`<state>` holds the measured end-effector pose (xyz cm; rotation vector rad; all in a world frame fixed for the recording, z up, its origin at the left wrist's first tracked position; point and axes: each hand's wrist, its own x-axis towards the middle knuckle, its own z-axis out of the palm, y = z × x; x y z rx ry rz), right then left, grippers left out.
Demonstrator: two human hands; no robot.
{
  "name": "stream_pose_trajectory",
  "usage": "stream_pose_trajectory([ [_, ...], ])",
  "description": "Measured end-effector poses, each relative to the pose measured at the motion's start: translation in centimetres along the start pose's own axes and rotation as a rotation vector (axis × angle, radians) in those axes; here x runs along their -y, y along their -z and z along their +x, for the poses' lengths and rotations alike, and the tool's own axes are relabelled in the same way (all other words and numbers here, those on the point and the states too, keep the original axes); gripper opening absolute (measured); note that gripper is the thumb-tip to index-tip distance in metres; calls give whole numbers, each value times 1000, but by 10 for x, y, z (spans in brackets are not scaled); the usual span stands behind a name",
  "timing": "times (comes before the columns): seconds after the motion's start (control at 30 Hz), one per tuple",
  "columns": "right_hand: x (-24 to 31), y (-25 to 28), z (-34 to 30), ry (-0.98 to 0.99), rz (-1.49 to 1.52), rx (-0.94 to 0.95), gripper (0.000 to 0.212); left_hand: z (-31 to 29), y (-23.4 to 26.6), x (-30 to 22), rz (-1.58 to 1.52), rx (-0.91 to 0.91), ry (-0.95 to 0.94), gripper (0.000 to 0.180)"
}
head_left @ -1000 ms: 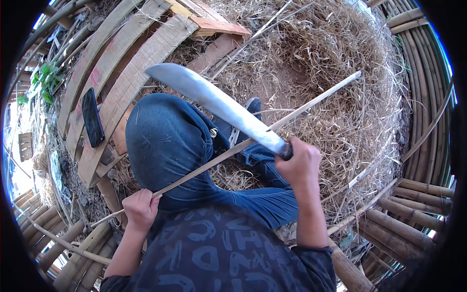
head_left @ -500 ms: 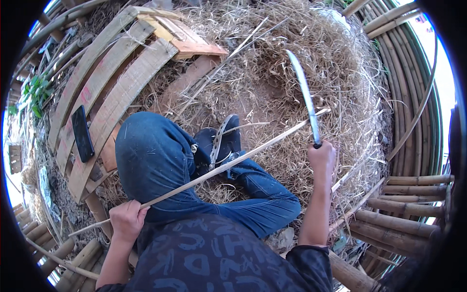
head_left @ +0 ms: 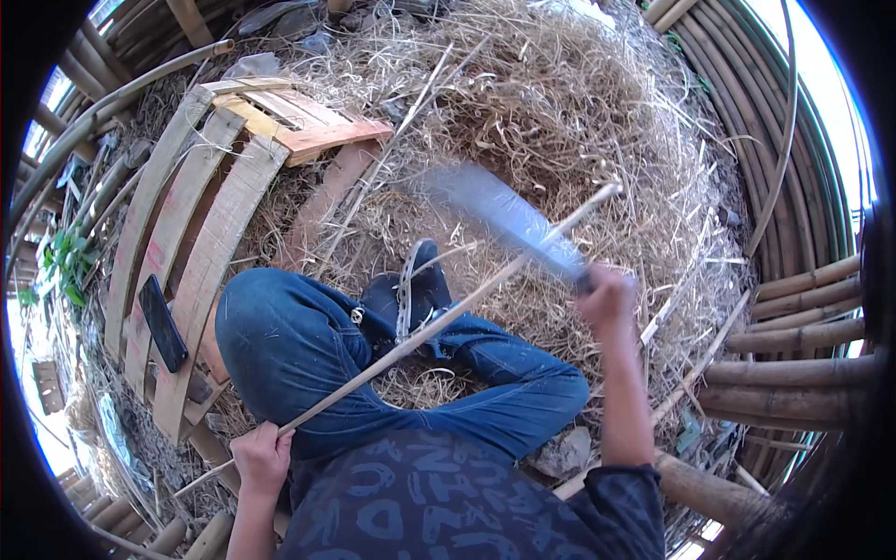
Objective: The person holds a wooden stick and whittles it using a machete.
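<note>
My left hand (head_left: 262,457) is closed around the lower part of a long, thin wooden or bamboo stick (head_left: 401,350). From that grip the stick slants across my bent legs to the far right, and its tail sticks out past the fist. My right hand (head_left: 609,297) grips the handle of a machete (head_left: 499,207). Motion smears the blade, which points far left and crosses the stick's far part. Whether blade and stick touch I cannot tell. Beneath the far end lies a heap of pale, curly shavings (head_left: 551,112).
A slatted wooden pallet (head_left: 238,205) leans at the left, with a black phone (head_left: 162,324) on its slats. Stacked bamboo poles (head_left: 737,121) curve along the right side. More thick poles (head_left: 784,387) lie near my right elbow, and a stone (head_left: 563,453) sits beside my knee.
The machete has swung from pointing away from me to pointing far left, across the stick. My left hand keeps its grip on the stick. The whole view has shifted slightly.
</note>
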<state>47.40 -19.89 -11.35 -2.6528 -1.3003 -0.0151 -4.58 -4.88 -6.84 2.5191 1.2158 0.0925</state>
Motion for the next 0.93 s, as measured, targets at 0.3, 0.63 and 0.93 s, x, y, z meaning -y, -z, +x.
stream_pose_trajectory([
  [0.3,-239,-63,-106,-871,-80,-22,35,-1,4,-1,-66,17,73,30],
  [0.63,-63,-113,-122,-1105,911,75,21,8,30,-19,-343,223,373,26],
  [0.93,19,-110,-117,-1066,1458,-198,27,16,46,-18,-335,430,462,29],
])
